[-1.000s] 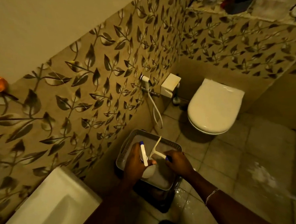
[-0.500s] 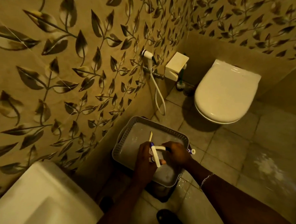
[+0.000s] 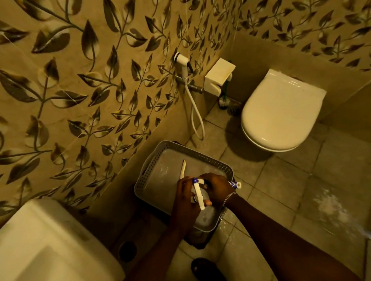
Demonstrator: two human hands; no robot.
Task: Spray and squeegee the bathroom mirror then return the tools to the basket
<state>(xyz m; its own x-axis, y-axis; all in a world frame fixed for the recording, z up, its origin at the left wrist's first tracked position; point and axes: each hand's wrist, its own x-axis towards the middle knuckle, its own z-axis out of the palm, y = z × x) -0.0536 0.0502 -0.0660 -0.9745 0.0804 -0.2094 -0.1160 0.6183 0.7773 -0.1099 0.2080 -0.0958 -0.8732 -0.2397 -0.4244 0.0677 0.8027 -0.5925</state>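
**Both tools held over the basket**

Low in the middle of the frame, the left hand (image 3: 184, 201) is wrapped around the sprayer (image 3: 198, 195), its white trigger stem running down across the fingers and the bottle body hidden under the palm. Touching it on the right, the right hand (image 3: 218, 187) is closed on the squeegee (image 3: 184, 169) by its handle, whose blue-banded end pokes out past the wrist at the right, while the pale blade points up and away over the tray floor. My guess is that both are held low and close so they can be laid down together rather than dropped.

Both forearms come in from the bottom edge and meet in a narrow V, wrists bent downward, knuckles up. A bracelet (image 3: 229, 197) shows on the right wrist.

The basket (image 3: 202, 152) sits on the floor against the tiled wall, its near edge under the hands. It looks empty apart from what the hands hold. A toilet (image 3: 279, 111) hangs at the right, a sink (image 3: 46, 248) fills the lower left, and wet patches mark the floor (image 3: 325, 206). The mirror is out of view.
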